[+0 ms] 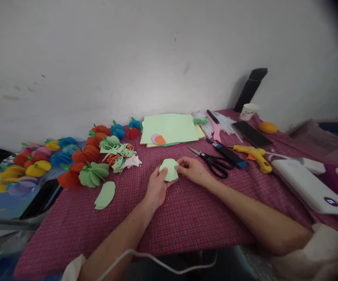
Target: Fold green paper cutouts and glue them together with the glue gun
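Between my two hands is a rounded piece of pale green paper (169, 168), held just above the checked cloth. My left hand (156, 186) grips it from the lower left, thumb on its face and fingers behind. At its right edge, my right hand (193, 170) pinches the paper between thumb and fingertips. Whether it is one sheet or several layers I cannot tell. To the left on the cloth lie folded pale green paper pieces (105, 195). Black-handled scissors (212, 159) rest to the right of my right hand.
Colourful paper pumpkins (81, 156) crowd the left side beside paper scraps (122, 157). Green paper sheets (171, 127) are stacked at the back, near the wall. On the right are a utility knife (230, 154), yellow glue gun (255, 154), phone (252, 133), paper cup (248, 112) and white power bank (309, 187).
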A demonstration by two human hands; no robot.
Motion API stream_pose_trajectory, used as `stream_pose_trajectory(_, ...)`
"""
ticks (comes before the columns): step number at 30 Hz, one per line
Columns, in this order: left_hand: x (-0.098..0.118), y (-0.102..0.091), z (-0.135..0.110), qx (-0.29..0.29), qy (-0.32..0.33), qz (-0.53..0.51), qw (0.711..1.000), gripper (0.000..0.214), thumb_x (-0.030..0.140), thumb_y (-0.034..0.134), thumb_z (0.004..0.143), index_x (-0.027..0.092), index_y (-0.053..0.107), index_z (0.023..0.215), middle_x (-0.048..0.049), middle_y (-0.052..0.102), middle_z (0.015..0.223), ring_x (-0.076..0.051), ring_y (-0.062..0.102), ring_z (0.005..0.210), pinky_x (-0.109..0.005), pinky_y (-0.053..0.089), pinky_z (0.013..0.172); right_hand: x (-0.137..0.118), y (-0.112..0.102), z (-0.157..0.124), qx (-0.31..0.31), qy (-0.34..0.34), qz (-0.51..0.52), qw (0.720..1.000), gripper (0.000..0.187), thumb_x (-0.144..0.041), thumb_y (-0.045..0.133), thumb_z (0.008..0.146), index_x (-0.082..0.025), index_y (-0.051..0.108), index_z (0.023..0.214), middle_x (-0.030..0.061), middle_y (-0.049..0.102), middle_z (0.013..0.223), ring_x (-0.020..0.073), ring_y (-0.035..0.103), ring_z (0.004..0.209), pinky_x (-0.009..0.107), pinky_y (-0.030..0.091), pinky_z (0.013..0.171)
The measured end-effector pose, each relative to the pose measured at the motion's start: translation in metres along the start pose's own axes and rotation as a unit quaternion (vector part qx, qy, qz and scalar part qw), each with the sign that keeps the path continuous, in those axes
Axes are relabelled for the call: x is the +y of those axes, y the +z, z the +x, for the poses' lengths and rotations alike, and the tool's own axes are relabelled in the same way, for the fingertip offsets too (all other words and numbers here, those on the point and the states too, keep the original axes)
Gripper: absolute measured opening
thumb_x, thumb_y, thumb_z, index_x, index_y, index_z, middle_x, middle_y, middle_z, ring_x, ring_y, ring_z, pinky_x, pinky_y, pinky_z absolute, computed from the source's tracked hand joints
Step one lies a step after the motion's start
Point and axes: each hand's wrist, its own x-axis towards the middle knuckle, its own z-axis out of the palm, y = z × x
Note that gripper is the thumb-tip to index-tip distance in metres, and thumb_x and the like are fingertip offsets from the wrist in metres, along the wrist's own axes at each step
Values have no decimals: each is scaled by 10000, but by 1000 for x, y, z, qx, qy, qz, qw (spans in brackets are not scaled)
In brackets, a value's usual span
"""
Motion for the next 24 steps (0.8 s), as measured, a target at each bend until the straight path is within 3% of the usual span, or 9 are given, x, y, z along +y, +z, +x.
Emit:
stream_pose_trajectory(3,-2,-2,1,2,14,4,1000,221,207,615,776,147,593,987,-66,652,987,-165,615,867,-429,503,854,1,-2,0,19,-1,-60,998,206,-376,573,769,-183,599,834,-2,625,678,115,538,563,234,407,524)
stream_pose_trajectory(7,-1,0,0,5,8,-3,1000,190,222,600,790,154,589,967,-67,647,1010,-167,615,875,-447,501,850,-5,-6,-2,-32,38,-84,995,275,-415,529,789,-175,585,668,-23,542,520,105,469,461,233,339,462)
stream_pose_trajectory(13,4,3,-2,23,-17,-6,1000,178,241,566,805,150,588,957,-93,626,1088,-198,607,922,-454,522,802,-18,-15,-2,-48,33,-96,994,240,-350,488,806,-182,539,644,-25,529,529,101,457,475,231,336,483)
stream_pose_trajectory(19,0,1,-3,-29,-25,92,995,268,339,605,768,156,585,963,-70,642,946,-166,608,794,-355,535,695,-26,-27,-4,-114,-26,-220,969,178,-280,526,784,-182,546,636,-23,528,565,111,458,526,233,311,496)
stream_pose_trajectory(24,-3,2,-6,-72,-19,168,983,316,350,617,745,154,545,982,-19,590,789,-125,562,645,-305,515,610,-14,-18,-4,-60,-51,-172,982,116,-287,599,760,-187,577,816,-16,597,659,125,536,603,237,390,563)
